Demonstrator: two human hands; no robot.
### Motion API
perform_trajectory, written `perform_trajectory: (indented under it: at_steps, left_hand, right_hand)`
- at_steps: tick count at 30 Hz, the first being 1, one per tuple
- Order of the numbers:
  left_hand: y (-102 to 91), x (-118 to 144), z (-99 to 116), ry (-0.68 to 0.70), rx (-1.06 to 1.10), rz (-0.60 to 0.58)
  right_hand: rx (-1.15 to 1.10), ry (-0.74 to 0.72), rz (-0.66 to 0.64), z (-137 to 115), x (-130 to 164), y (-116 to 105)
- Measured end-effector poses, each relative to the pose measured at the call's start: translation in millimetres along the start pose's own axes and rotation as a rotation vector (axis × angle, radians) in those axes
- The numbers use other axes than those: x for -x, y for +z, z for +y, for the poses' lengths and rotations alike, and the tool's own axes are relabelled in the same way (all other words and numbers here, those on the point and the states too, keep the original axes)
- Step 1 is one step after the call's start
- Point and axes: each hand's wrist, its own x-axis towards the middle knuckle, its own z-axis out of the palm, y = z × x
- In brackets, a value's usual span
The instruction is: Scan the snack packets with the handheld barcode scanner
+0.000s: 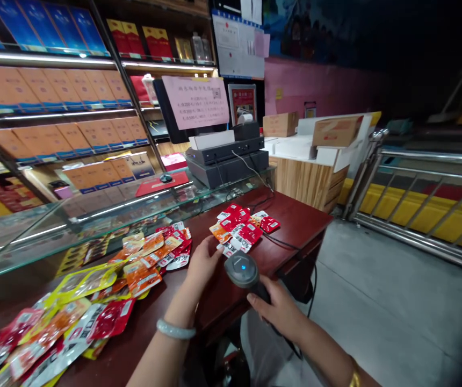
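My right hand [281,309] is wrapped round the handle of a dark grey barcode scanner [242,269] with a blue light on its head. The scanner's cable hangs down beside the table. Over the dark red tabletop, my left hand [204,263] has its thumb and fingers apart, its tips near the edge of a small pile of red, white and orange snack packets [247,232]. Whether it touches one I cannot tell. To its left lies a larger spread of snack packets [142,274] in orange, yellow, red and white. A pale bangle [175,329] circles my left wrist.
A glass display counter [94,215] borders the table, with a monitor bearing a pink notice [196,102] and a black cash drawer [231,165]. Black cables cross the tabletop. Boxed goods fill shelves [53,115] behind; a metal railing [420,209] stands at right.
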Motion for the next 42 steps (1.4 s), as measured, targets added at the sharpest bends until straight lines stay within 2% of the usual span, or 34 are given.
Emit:
perform_trajectory:
  at_steps: [2, 4, 7, 11, 16, 18, 20, 22, 24, 28, 33, 36, 42]
  left_hand:
    - [-14.0, 15, -12, 0.077, -0.388, -0.008]
    - [-27.1, 28, -21, 0.096, -0.69, -0.026]
    - [-40.1, 41, -28, 0.078, -0.91, -0.083]
    - [-47.8, 56, -30, 0.1, -0.946, -0.181]
    - [-59.8, 88, -15, 0.133, -0.887, -0.18]
    - [-66.2, 97, -8, 0.104, -0.866, -0.13]
    - [-71.4, 100, -4, 0.063, -0.911, -0.024]
    - [-74.2, 98, -5, 0.015, -1.0, 0.08]
    - [-74.5, 93, -10, -0.031, -1.058, 0.106]
    - [-70.1, 81, -21, -0.08, -0.972, 0.022]
    - [-59.1, 74, -21, -0.207, -0.522, -0.022]
    - [-50.9, 71, -17, -0.228, -0.319, -0.05]
    - [-38.5, 67, -15, -0.198, -0.198, -0.034]
  right_hand:
    - [-0.003, 0.017, -0.018, 2, 2, 1]
    - [-0.002, 0.023, -0.041, 4, 2, 4]
    - [0.001, 0.017, -0.069, 7, 1, 10]
    - [0.015, 0.04, -0.07, 11, -3, 11]
    - [-0.018, 0.059, -0.075, 14, -10, 5]
    - [-0.034, 0.048, -0.088, 12, -11, 4]
    - [-0.042, 0.043, -0.103, 8, -10, 6]
    - [-0.046, 0.046, -0.119, 3, -8, 8]
    - [-0.047, 0.038, -0.13, -1, -6, 11]
    - [-0.032, -0.005, -0.128, -4, -5, 15]
    - [-0.013, -0.044, -0.106, -6, -7, 13]
    - [-0.008, -0.057, -0.09, -9, -9, 10]
    - [0.035, -0.066, -0.076, -16, -14, 6]
